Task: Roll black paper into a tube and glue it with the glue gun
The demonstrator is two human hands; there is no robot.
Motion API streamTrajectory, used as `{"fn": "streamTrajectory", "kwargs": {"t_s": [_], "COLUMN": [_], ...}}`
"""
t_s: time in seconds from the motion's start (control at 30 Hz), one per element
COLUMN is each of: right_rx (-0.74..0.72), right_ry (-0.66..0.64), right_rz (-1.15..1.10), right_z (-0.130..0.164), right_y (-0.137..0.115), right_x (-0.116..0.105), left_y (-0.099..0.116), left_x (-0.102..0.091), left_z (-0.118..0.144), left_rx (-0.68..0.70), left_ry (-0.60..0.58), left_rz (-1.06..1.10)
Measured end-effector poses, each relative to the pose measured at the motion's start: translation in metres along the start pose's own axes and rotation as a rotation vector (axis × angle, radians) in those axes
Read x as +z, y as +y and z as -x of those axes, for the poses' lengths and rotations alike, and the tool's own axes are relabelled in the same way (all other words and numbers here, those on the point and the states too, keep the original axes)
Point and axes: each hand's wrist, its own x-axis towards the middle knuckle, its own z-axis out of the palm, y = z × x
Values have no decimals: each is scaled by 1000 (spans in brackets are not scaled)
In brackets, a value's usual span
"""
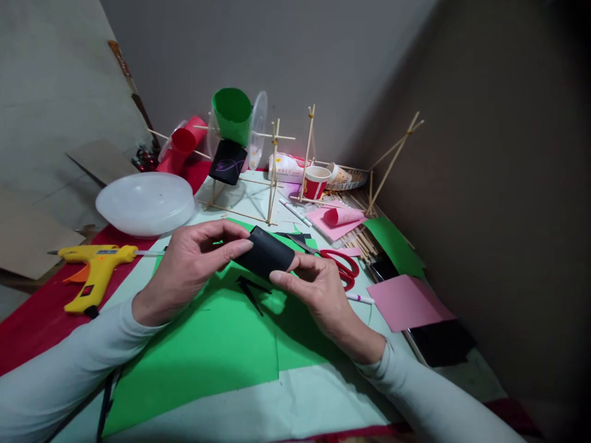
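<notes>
A black paper tube (265,253) is held slightly tilted between my two hands, above the green paper (198,354). My left hand (196,264) pinches its left end with thumb and fingers. At the other end, my right hand (316,286) grips the rim, thumb on the near side and some fingers hidden behind or inside it. Thin black paper strips (252,295) lie on the green paper below. Red-handled scissors (339,266) rest just beyond my right hand, their blades partly behind the tube.
A yellow glue gun (95,271) lies at the left near a clear plastic lid (145,203). Behind stand stick frames (272,178), a green paper cup shape (232,117) and a red paper cup (316,183). Pink paper (410,301) and wooden sticks (362,243) lie right, beside a wall.
</notes>
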Motion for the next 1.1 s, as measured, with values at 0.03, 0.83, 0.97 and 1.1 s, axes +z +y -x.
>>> {"fn": "streamTrajectory", "kwargs": {"t_s": [0.03,0.83,0.97,1.1], "right_rx": [-13,-214,-265,-392], "right_ry": [-3,5,-7,3], "right_rz": [24,-139,-4,219], "right_z": [0,-15,-12,-4], "right_y": [-1,11,10,4], "right_x": [0,-7,-9,-7], "left_y": [0,-7,-7,-12], "left_x": [0,3,1,-1], "left_z": [0,1,-3,-5], "left_rx": [-24,-301,-270,-295], "left_ry": [-13,-47,-8,-28], "left_rz": [16,374,356,328]}}
